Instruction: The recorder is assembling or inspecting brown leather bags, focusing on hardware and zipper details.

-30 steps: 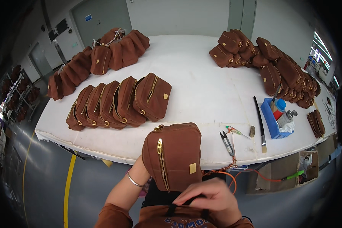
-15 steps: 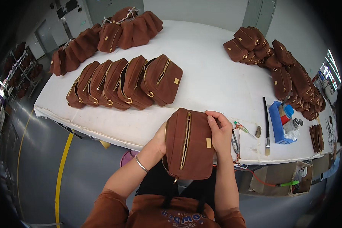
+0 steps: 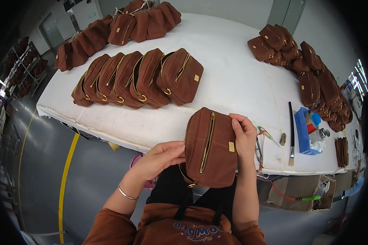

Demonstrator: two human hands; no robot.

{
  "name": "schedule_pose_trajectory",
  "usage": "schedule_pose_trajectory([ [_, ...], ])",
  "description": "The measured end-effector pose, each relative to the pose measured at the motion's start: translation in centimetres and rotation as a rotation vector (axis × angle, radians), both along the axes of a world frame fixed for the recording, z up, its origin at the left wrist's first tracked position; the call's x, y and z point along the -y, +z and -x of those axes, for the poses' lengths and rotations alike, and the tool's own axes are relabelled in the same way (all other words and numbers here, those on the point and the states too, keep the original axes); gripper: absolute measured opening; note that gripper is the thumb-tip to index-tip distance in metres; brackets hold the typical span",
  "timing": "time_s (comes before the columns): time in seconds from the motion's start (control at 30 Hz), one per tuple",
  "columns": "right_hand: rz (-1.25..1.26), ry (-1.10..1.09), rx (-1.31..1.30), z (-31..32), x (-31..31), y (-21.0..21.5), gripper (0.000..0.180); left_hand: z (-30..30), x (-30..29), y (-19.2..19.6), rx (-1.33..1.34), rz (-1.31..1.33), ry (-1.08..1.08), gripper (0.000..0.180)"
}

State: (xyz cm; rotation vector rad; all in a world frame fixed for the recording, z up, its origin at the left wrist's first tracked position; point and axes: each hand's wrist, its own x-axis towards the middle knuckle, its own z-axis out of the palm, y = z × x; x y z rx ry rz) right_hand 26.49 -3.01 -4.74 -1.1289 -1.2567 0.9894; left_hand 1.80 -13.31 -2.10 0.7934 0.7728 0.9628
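A brown bag is held upright in front of me, at the near edge of the table. A gold zipper runs down its front face, and a small gold plate sits near the right side. My right hand grips the upper right edge, thumb on the front and the other fingers partly hidden behind. At the left edge, my left hand has its fingers closed together on the zippered side; their tips are partly hidden. A gold ring hangs at the bag's lower left corner.
A row of similar bags stands on the white table. More bags are piled at the far left and right. A brush, a blue bin with jars and small tools lie to my right.
My left hand has moved from behind the bag out to its left edge. The bag has shifted slightly right and up in view, with my right hand still on it.
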Motion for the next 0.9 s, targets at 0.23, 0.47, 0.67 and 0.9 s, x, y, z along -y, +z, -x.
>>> schedule_pose_trajectory([
  [0.23,-0.016,-0.051,-0.009,-0.1,0.2,-0.3,0.02,-2.8,0.6,1.1,-0.09,-0.089,-0.002,0.031],
  [0.47,-0.184,0.022,-0.06,-0.7,7.3,2.9,0.044,-3.7,-1.4,1.7,0.112,-0.029,0.09,0.032],
  [0.67,-0.463,0.137,0.233,-1.1,9.8,4.2,0.057,-5.4,-3.0,3.7,0.215,-0.046,0.067,0.043],
  [0.9,-0.469,-0.014,0.25,-1.4,8.8,3.1,0.064,-7.7,-2.7,3.8,-0.018,-0.407,0.063,0.067],
])
